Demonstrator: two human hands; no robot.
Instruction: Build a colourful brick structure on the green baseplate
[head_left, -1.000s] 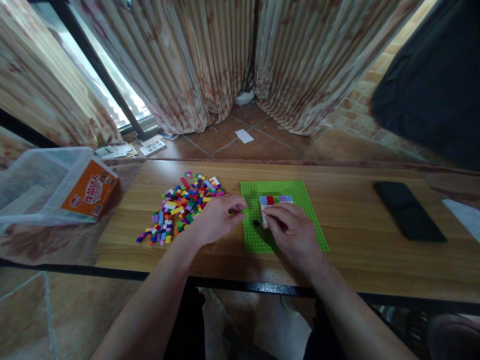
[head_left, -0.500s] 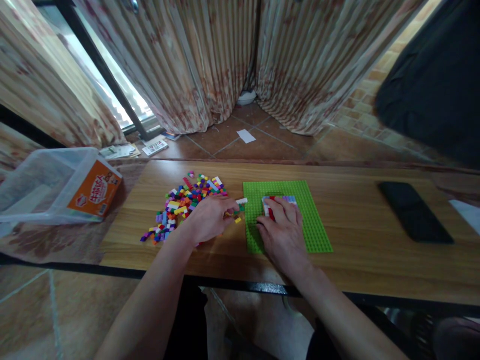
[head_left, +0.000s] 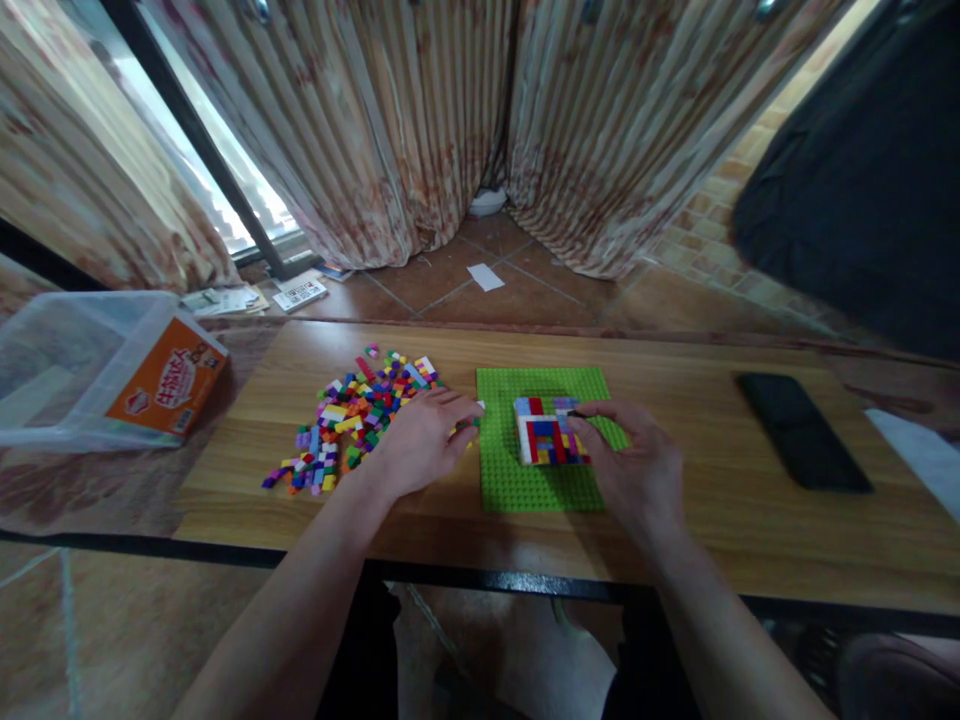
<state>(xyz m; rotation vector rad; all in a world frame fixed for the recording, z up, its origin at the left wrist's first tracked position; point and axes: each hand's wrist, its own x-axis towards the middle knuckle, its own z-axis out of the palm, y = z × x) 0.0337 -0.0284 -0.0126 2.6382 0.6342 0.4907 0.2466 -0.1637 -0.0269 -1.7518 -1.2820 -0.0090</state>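
My right hand pinches a small dark brick between thumb and forefinger, over the right part of a block of bricks. This low block shows white, red, blue, yellow and lilac pieces and stands on a green studded baseplate. My left hand hovers at the right edge of a heap of loose bricks, its thumb and forefinger slightly apart. At its fingertips lies a white brick, largely covered; I see nothing held in this hand.
A clear plastic bin with an orange label stands left of the wooden table. A black phone-like slab lies on the right side, with white paper beyond it. Curtains hang behind.
My right hand has drawn back to the right off the brick block, uncovering it, and now pinches a small dark brick. My left hand has moved slightly right, over the white brick.
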